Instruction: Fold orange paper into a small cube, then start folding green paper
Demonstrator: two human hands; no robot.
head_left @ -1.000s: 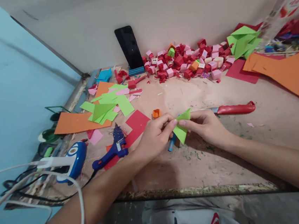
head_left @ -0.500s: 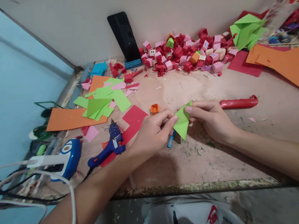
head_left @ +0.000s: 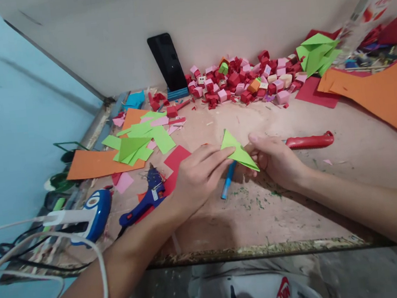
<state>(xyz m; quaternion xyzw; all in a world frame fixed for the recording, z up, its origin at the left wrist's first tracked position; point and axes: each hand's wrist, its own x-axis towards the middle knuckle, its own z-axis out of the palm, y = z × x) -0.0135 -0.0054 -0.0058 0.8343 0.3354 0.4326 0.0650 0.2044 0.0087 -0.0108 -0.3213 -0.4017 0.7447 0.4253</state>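
Note:
A folded green paper triangle (head_left: 238, 151) is held above the middle of the table, one point up and another toward the lower right. My left hand (head_left: 204, 169) pinches its left side. Close to its right edge is my right hand (head_left: 277, 159), thumb raised and fingers curled; whether these fingers grip the paper cannot be made out. Beneath the paper lies a blue pen (head_left: 228, 181), its upper end hidden. A red-handled tool (head_left: 310, 141) lies just beyond my right hand, its other end hidden by the hand.
A blue glue gun (head_left: 147, 200), green paper pieces (head_left: 133, 148) and a blue-white device with cables (head_left: 99, 212) lie left. Behind are a phone (head_left: 167, 63) on a stand and many small red and pink paper cubes (head_left: 234, 80). Orange sheets (head_left: 376, 94) lie right.
The green triangle has been turned, and its tip now points up. My right thumb has come off the paper. The view has shifted slightly, and more of the blue pen shows.

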